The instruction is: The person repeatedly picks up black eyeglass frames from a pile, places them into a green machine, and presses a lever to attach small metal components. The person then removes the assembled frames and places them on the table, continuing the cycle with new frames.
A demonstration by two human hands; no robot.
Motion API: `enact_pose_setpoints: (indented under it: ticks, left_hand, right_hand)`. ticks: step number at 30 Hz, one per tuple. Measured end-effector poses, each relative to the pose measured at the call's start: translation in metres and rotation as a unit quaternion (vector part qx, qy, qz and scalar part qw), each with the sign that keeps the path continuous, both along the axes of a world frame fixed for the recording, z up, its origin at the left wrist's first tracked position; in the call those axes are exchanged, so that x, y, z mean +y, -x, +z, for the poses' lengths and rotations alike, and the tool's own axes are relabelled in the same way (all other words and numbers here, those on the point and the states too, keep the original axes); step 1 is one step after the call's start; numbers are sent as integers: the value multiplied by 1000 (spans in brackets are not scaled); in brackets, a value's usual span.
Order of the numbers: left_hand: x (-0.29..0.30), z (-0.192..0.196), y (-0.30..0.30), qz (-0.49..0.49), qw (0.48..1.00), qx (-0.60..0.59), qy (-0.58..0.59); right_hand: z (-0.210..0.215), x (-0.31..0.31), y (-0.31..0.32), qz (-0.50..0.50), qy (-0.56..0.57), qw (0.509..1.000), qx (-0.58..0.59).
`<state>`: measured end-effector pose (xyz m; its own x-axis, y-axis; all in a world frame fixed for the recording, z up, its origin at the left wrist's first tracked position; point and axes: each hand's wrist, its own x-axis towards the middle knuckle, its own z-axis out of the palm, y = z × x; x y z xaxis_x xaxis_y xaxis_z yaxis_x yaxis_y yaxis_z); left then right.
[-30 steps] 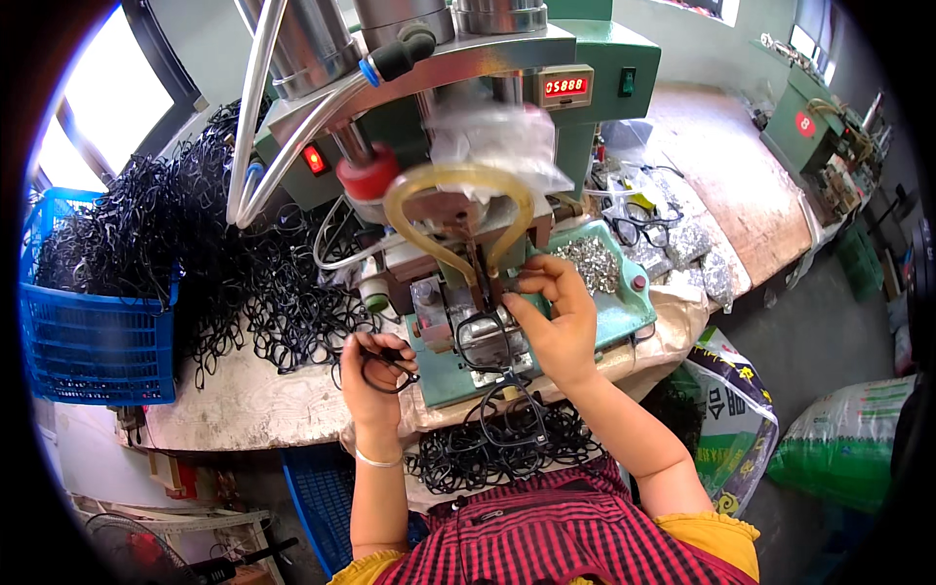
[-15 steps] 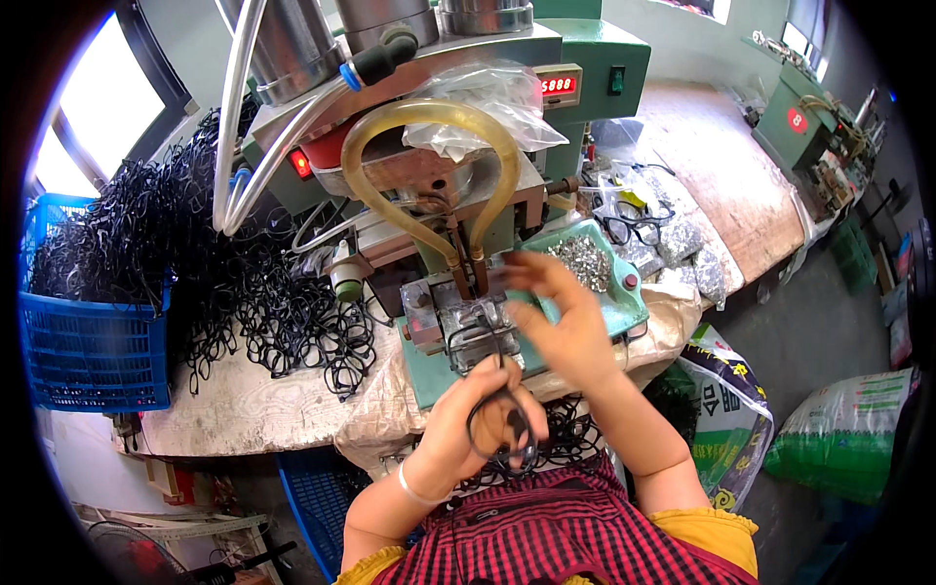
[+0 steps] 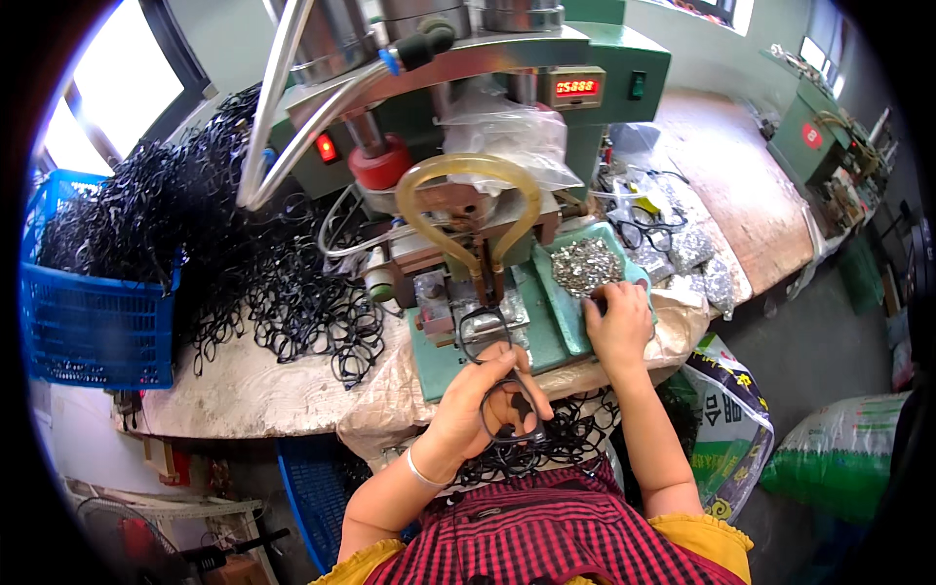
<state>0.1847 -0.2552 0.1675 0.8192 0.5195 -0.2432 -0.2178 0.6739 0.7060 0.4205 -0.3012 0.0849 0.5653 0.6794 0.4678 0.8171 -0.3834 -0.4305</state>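
Since the earlier frame, right hand (image 3: 618, 327) has gone from the press fixture to the tray of small metal parts (image 3: 586, 265), fingers curled onto its edge; whether it grips anything, cannot tell. Left hand (image 3: 485, 405) pinches one black eyeglass frame (image 3: 507, 414) above the lap. Counted: one blue basket (image 3: 93, 327), one green press (image 3: 487, 117), uncounted frame heap (image 3: 283, 292) on the cloth-covered bench (image 3: 244, 390).

Left hand (image 3: 485, 402) curls shut in a grip near the lap; right hand (image 3: 618, 327) reaches forward, fingers bent down.
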Motion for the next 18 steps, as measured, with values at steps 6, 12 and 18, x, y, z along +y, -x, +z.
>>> enact_pose_setpoints:
  ticks: [6, 12, 18]
  left_hand:
    - [-19, -25, 55, -24, 993, 36, -107]
    - [30, 27, 117, 593, 600, 143, -518]
    - [148, -21, 120, 354, 311, 562, -680]
  right_hand:
    - [-8, -3, -4, 2, -44, 999, -7]
    - [-4, -3, -4, 68, -126, 988, 59]
    - [5, 22, 7, 117, -160, 978, 69]
